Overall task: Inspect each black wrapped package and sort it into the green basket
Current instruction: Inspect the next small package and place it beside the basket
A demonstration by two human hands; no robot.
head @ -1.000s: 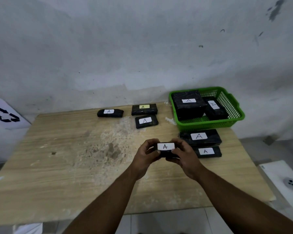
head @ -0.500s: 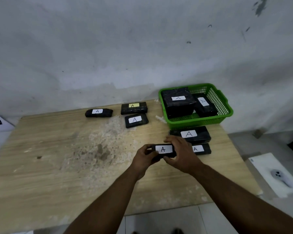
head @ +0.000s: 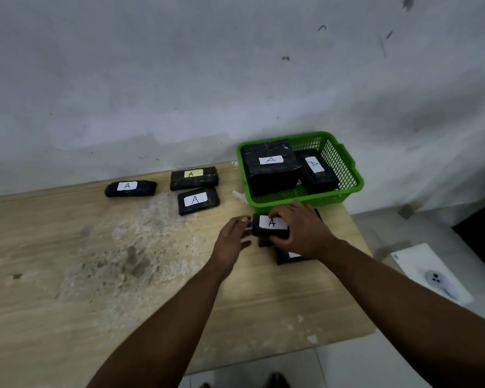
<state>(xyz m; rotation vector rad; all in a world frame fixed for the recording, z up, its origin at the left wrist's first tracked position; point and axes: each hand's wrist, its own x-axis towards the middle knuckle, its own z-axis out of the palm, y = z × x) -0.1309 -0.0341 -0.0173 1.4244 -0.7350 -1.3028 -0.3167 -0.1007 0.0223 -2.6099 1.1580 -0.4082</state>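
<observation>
The green basket (head: 347,175) has a mesh-patterned wall and holds two glossy black packages (head: 272,175) with white labels. Left of the basket, three black packages lie on the pale tan, wood-grained counter (head: 53,289); one package (head: 193,178) carries a yellow label, the others white. The counter's middle shows a mottled grey-white patch.

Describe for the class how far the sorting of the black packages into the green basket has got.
Done: two packages lie in the green basket. In hand: the right hand grips one labelled package; the left hand is open beside it. Left: three packages at the table's far edge, plus more partly hidden under the right hand.
</observation>
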